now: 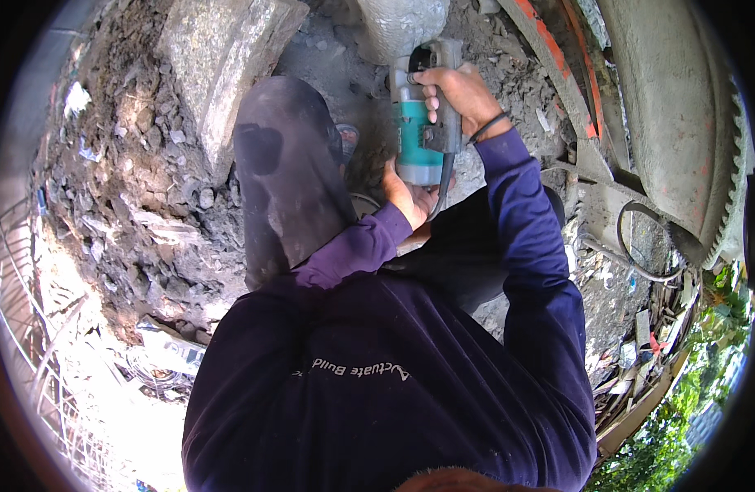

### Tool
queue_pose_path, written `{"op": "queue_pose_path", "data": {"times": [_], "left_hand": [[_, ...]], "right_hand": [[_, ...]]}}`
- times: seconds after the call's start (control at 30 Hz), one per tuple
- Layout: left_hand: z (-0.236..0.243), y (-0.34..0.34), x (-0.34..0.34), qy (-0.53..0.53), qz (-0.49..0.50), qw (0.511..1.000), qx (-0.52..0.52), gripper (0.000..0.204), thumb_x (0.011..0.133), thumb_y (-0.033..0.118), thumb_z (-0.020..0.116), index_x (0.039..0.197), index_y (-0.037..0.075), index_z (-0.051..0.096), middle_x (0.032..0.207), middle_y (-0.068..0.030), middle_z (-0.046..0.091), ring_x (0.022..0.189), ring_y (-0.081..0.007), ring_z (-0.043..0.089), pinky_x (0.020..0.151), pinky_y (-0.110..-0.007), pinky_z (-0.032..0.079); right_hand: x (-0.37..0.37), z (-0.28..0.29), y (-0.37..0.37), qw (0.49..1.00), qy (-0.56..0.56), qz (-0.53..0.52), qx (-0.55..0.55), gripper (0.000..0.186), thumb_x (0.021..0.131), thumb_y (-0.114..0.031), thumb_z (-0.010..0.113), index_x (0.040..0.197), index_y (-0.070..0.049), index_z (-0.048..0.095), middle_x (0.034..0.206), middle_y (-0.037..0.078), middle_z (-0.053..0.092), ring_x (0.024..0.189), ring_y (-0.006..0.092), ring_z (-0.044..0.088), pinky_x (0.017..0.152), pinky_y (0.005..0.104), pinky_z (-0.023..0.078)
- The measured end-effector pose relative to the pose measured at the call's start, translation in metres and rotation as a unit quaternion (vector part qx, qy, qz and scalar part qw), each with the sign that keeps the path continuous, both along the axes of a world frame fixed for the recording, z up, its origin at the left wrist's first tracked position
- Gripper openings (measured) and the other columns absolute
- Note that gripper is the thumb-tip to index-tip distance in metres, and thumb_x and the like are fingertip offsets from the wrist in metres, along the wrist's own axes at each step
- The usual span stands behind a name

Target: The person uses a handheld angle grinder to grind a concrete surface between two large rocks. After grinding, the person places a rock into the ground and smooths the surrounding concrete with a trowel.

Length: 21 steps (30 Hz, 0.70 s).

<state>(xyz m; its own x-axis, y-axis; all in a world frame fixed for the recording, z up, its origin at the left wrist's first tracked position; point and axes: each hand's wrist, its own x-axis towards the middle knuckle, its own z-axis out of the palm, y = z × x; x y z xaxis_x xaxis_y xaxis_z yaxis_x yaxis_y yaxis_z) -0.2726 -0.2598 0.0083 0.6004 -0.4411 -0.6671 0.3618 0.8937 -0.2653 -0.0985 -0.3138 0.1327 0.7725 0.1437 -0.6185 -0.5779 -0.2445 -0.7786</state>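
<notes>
A corded power tool point(413, 135) with a teal middle and grey ends is held between my knees, in front of a rough concrete lump point(402, 25). Its working tip is hidden, so its exact kind is unclear. My right hand point(466, 97) is wrapped round the grey handle at the upper right of the tool. Beneath its near, pale grey end, my left hand point(409, 197) cups the casing, thumb on the left side. A black cable point(446, 184) runs down from the handle past the left fingers.
Broken soil and stones point(140, 197) cover the left side. A concrete slab point(218, 70) leans beyond my bent left knee point(287, 172). To the right lie a large grey toothed-edge piece point(681, 115), orange-marked metal strips point(558, 53) and a hoop point(640, 238). Wire mesh point(33, 328) stands far left.
</notes>
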Motion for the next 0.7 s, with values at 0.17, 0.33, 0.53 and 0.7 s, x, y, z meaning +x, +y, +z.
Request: {"op": "queue_pose_path", "data": {"times": [0.17, 0.33, 0.53, 0.7], "left_hand": [[0.014, 0.003, 0.025, 0.018, 0.065, 0.998, 0.019, 0.065, 0.103, 0.055, 0.036, 0.136, 0.002, 0.052, 0.133, -0.0226, 0.057, 0.118, -0.0436, 0.060, 0.105, -0.061, 0.053], [-0.020, 0.002, 0.022, 0.066, 0.072, 0.995, -0.007, 0.064, 0.105, 0.052, 0.030, 0.135, 0.001, 0.053, 0.134, -0.0237, 0.055, 0.125, -0.0433, 0.056, 0.108, -0.063, 0.051], [-0.031, 0.007, 0.018, 0.109, 0.107, 0.988, -0.024, 0.069, 0.102, 0.061, 0.033, 0.136, 0.005, 0.055, 0.133, -0.0176, 0.059, 0.122, -0.0364, 0.059, 0.102, -0.054, 0.055], [-0.038, 0.009, 0.012, 0.126, 0.090, 0.988, 0.000, 0.061, 0.100, 0.063, 0.038, 0.120, 0.012, 0.064, 0.116, -0.0081, 0.066, 0.103, -0.0286, 0.064, 0.084, -0.041, 0.055]], "right_hand": [[0.031, -0.006, 0.020, 0.999, 0.010, 0.039, -0.027, 0.021, 0.085, -0.010, 0.073, 0.071, 0.000, 0.062, 0.064, 0.008, 0.059, 0.049, 0.0197, 0.057, 0.048, 0.0359, 0.048], [0.018, -0.036, 0.034, 0.998, 0.005, 0.024, -0.066, 0.019, 0.085, -0.009, 0.073, 0.072, 0.003, 0.064, 0.065, 0.008, 0.061, 0.050, 0.0189, 0.058, 0.047, 0.0346, 0.049], [0.015, -0.055, 0.071, 0.989, -0.007, 0.101, -0.111, 0.025, 0.081, -0.011, 0.075, 0.068, 0.006, 0.063, 0.062, 0.011, 0.061, 0.046, 0.0211, 0.057, 0.041, 0.0370, 0.046], [0.006, -0.066, 0.091, 0.976, -0.026, 0.151, -0.157, 0.031, 0.082, -0.016, 0.075, 0.067, 0.009, 0.065, 0.059, 0.013, 0.064, 0.043, 0.0232, 0.060, 0.045, 0.0372, 0.050]]}}
